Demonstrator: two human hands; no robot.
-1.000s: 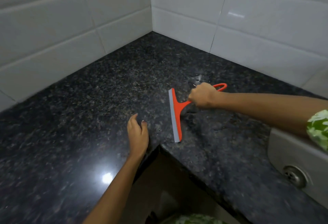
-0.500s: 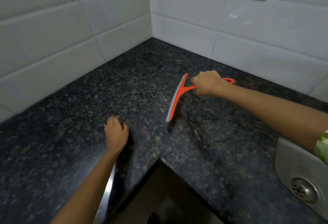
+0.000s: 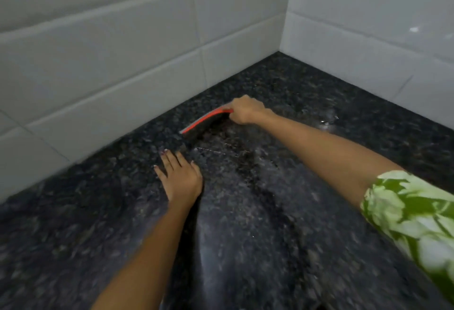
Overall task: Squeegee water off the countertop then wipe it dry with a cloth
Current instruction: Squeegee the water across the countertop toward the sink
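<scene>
My right hand point(image 3: 247, 110) grips the handle of an orange squeegee point(image 3: 205, 120) with a grey rubber blade, held far out on the black speckled granite countertop point(image 3: 245, 211) near the left tiled wall. The blade's edge rests on the stone; its handle is hidden inside my fist. My left hand point(image 3: 179, 177) lies flat on the counter with fingers spread, a little nearer to me and left of the squeegee. A wet sheen and thin water streaks show on the stone between the hands. No cloth is in view.
White tiled walls point(image 3: 122, 64) meet in a corner at the back right point(image 3: 285, 47), bounding the counter on two sides. A small puddle glints near the right wall point(image 3: 326, 119). My green-and-white patterned sleeve point(image 3: 412, 214) fills the lower right.
My right hand has carried the squeegee away from the counter's front edge, far out toward the left wall. My left hand slid forward and opened flat. The view turned left; sink and socket left it.
</scene>
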